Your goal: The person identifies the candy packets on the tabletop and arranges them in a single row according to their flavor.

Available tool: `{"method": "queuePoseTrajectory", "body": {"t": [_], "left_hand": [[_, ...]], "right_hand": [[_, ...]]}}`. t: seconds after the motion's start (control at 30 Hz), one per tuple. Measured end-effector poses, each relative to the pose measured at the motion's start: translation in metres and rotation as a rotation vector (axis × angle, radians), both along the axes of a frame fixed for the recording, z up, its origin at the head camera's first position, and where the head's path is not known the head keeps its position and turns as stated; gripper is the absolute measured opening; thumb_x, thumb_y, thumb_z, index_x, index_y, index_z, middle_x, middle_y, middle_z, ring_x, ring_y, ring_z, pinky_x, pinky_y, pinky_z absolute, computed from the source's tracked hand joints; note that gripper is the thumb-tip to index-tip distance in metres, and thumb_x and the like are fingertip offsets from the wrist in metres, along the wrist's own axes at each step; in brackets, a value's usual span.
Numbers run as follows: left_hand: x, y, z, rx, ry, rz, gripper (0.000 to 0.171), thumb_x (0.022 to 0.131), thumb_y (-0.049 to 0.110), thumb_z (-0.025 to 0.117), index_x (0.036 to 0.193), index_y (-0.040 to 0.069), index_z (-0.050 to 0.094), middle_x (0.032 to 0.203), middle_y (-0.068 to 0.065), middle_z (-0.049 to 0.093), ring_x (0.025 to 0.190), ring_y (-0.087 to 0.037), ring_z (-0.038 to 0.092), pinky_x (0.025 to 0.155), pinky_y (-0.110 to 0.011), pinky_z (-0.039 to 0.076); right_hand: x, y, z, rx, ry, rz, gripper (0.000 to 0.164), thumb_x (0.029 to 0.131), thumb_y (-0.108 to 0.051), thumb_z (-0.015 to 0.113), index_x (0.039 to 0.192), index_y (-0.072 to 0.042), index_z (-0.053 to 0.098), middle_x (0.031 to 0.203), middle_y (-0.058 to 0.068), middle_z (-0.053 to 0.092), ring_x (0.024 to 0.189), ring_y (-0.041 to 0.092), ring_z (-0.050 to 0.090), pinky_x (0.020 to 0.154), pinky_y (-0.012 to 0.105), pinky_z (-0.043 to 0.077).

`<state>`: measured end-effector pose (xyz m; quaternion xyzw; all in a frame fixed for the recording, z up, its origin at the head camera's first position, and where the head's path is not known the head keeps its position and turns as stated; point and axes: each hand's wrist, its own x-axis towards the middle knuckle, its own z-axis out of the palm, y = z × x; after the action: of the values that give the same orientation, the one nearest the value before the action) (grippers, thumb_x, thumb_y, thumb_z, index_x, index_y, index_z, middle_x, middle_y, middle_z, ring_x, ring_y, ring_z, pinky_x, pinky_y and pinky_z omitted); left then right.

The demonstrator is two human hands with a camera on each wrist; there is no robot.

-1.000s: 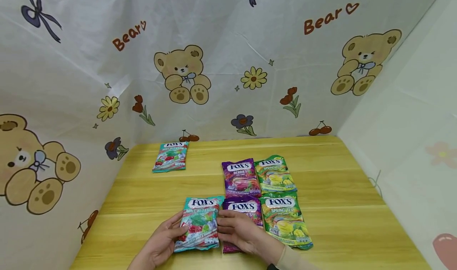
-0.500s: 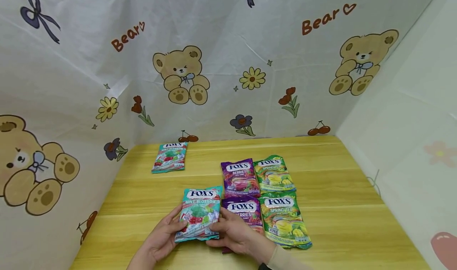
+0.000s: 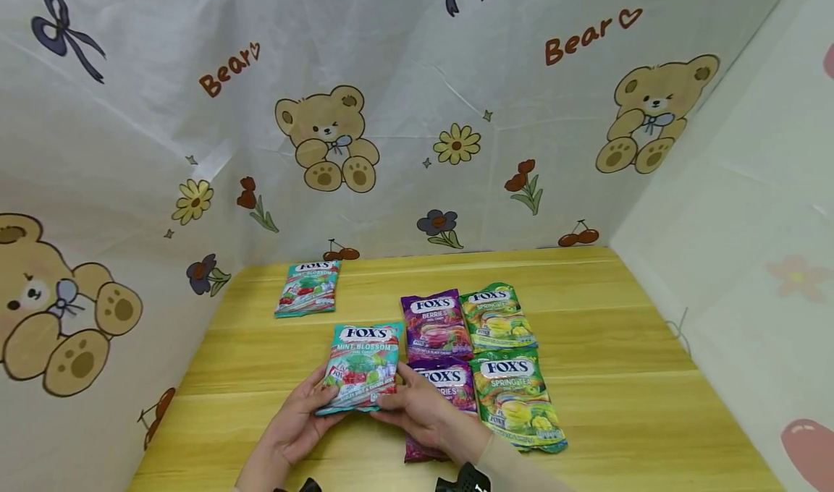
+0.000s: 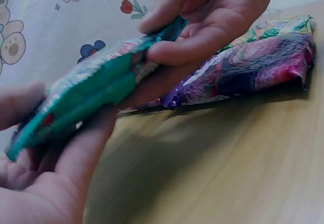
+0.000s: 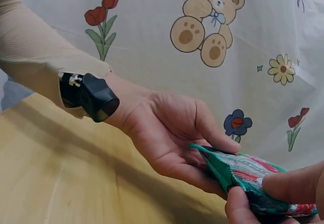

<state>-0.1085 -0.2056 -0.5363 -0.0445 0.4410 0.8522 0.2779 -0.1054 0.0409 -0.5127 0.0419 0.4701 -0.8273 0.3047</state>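
Observation:
Both hands hold a turquoise Mint Blossom candy bag [image 3: 362, 367] just above the table, in front of the person. The left hand [image 3: 301, 414] grips its left edge, thumb on the front. On the opposite edge, the right hand [image 3: 426, 414] pinches the lower corner between thumb and fingers. In the left wrist view the bag [image 4: 96, 89] is tilted, raised off the wood with its shadow below. The right wrist view shows the left hand [image 5: 167, 133] under one end of the bag [image 5: 253, 178]. Fingers hide the bag's sides.
Another Mint Blossom bag [image 3: 308, 289] lies at the back left. Two purple Berries bags [image 3: 436, 324] lie in a column beside two green Spring Tea bags [image 3: 517, 398]; the right hand partly covers the nearer purple one. A bear-print sheet [image 3: 391, 210] closes off the back.
The hands have lifted the Mint Blossom bag and carried it away from the person, up past the near purple bag. The right hand's thumb has come onto its front. Other bags stay put.

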Motion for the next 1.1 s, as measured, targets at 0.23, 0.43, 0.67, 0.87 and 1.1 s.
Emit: {"method": "queuePoseTrajectory", "body": {"t": [0.23, 0.43, 0.67, 0.87, 1.1], "left_hand": [[-0.008, 0.002, -0.004, 0.12, 0.064, 0.059, 0.062, 0.11, 0.002, 0.04, 0.164, 0.017, 0.012, 0.138, 0.001, 0.063, 0.13, -0.019, 0.062, 0.111, -0.036, 0.051], [-0.02, 0.002, -0.005, 0.207, 0.131, 0.08, 0.049, 0.111, 0.0, 0.034, 0.155, 0.021, 0.034, 0.141, -0.001, 0.064, 0.129, -0.019, 0.063, 0.109, -0.033, 0.053], [-0.04, 0.007, -0.002, 0.268, 0.171, 0.105, 0.055, 0.112, 0.002, 0.029, 0.164, 0.008, 0.013, 0.142, -0.003, 0.064, 0.131, -0.017, 0.061, 0.11, -0.034, 0.052], [-0.057, 0.01, -0.004, 0.304, 0.18, 0.13, 0.064, 0.112, 0.002, 0.03, 0.166, 0.01, -0.003, 0.142, -0.001, 0.063, 0.132, -0.015, 0.06, 0.111, -0.032, 0.051], [-0.081, 0.014, -0.002, 0.331, 0.153, 0.161, 0.066, 0.111, -0.001, 0.03, 0.168, 0.017, 0.002, 0.145, -0.001, 0.058, 0.132, -0.016, 0.06, 0.112, -0.032, 0.05]], "right_hand": [[-0.014, -0.004, 0.006, 0.007, 0.022, -0.004, 0.076, 0.095, 0.016, 0.055, 0.161, -0.01, 0.03, 0.141, 0.024, 0.061, 0.122, 0.036, 0.066, 0.097, 0.044, 0.059], [-0.029, -0.01, 0.008, 0.025, 0.038, 0.0, 0.071, 0.096, 0.015, 0.055, 0.16, -0.005, 0.032, 0.146, 0.022, 0.058, 0.126, 0.035, 0.063, 0.104, 0.047, 0.057], [-0.049, -0.014, 0.009, 0.036, 0.109, -0.013, 0.065, 0.097, 0.017, 0.051, 0.158, 0.003, 0.031, 0.151, 0.025, 0.052, 0.134, 0.034, 0.058, 0.112, 0.049, 0.05], [-0.071, -0.017, 0.005, 0.046, 0.15, -0.001, 0.064, 0.098, 0.018, 0.048, 0.158, 0.001, 0.032, 0.154, 0.026, 0.049, 0.138, 0.036, 0.053, 0.115, 0.051, 0.047], [-0.096, -0.019, 0.005, 0.088, 0.142, -0.029, 0.065, 0.098, 0.017, 0.048, 0.158, 0.0, 0.032, 0.154, 0.027, 0.048, 0.138, 0.039, 0.053, 0.115, 0.052, 0.047]]}}
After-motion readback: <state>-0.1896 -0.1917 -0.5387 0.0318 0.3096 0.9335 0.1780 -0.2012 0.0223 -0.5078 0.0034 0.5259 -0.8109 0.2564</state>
